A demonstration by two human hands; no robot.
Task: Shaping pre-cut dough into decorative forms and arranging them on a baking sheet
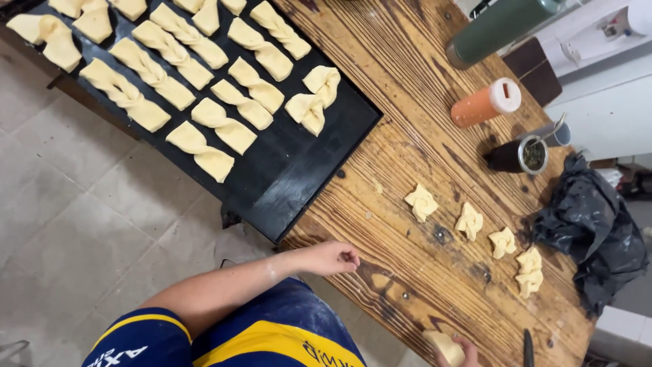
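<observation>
My left hand (336, 258) rests on the near edge of the wooden table (401, 81), fingers curled, holding nothing. At the bottom edge of the view my right hand (456, 351) grips a pale piece of dough (443, 344); the hand is partly cut off. Several folded dough pieces lie in a row on the table, from one (422, 202) in the middle to one (530, 272) near the right. A black baking tray (319, 156) at upper left carries many twisted dough strips (201, 147) in rows.
A dark knife-like tool (528, 348) lies beside my right hand. A crumpled black plastic bag (591, 231) sits at the right. A green flask (499, 27), an orange bottle with a white cap (485, 103) and a dark cup with a metal straw (519, 156) stand further back. Tiled floor lies at the left.
</observation>
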